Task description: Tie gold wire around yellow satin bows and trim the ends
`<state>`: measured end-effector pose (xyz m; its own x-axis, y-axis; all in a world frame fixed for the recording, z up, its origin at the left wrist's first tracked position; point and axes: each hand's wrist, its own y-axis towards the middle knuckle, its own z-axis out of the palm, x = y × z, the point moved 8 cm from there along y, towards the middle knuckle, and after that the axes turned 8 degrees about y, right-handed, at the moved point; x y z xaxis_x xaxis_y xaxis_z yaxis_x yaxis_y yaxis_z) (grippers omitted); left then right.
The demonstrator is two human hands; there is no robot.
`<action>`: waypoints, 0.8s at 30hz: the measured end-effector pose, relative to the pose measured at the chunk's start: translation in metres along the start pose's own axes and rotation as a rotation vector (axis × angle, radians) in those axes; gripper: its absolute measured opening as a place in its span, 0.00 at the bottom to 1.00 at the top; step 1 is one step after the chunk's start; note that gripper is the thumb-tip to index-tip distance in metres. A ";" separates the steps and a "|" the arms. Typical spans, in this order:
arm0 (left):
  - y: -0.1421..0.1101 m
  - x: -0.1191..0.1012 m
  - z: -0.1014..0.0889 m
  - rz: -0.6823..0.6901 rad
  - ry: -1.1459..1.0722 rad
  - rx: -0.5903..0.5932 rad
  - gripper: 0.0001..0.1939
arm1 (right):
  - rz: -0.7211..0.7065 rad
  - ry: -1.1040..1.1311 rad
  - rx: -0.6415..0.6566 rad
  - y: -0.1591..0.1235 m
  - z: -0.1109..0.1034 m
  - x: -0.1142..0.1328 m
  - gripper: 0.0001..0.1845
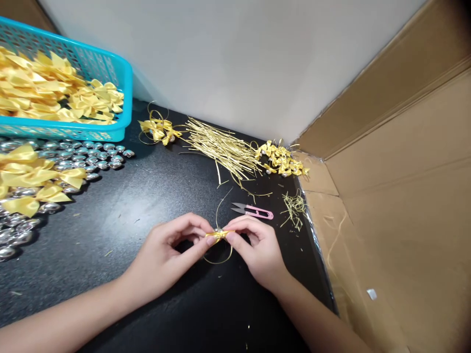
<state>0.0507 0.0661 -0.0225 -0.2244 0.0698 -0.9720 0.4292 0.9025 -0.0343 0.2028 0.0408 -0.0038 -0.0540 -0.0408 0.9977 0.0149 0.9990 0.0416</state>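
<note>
Low over the black table, my left hand [172, 245] and my right hand [257, 247] pinch a small yellow ribbon bow [220, 235] between them, one at each side. A silvery bead shows at the top of the bow, partly hidden by the fingers. Thin gold cord [218, 263] loops below the bow, and a loose end rises above it. Just beyond my right hand lie pink-handled thread snips [253, 211], blades pointing left.
A turquoise basket [127, 98] of yellow bows [37, 83] stands at the back left. Silver beads [91, 159] and more bows lie before it. Gold cord lengths [224, 149], finished bows [281, 159] and cord scraps [294, 208] lie behind the snips. Cardboard [405, 171] borders the right.
</note>
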 end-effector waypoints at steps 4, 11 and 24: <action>0.004 0.005 0.005 -0.090 -0.140 0.074 0.06 | 0.260 0.241 0.023 -0.001 0.002 -0.021 0.08; 0.007 0.009 0.009 -0.138 -0.243 0.100 0.08 | 0.371 0.321 0.040 -0.004 0.007 -0.030 0.14; 0.005 0.001 0.008 -0.070 -0.105 0.064 0.05 | -0.339 -0.535 -0.149 -0.020 0.004 0.042 0.03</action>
<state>0.0594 0.0677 -0.0256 -0.1640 -0.0402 -0.9856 0.4713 0.8745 -0.1141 0.1958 0.0194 0.0370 -0.5694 -0.3008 0.7651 0.0459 0.9176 0.3949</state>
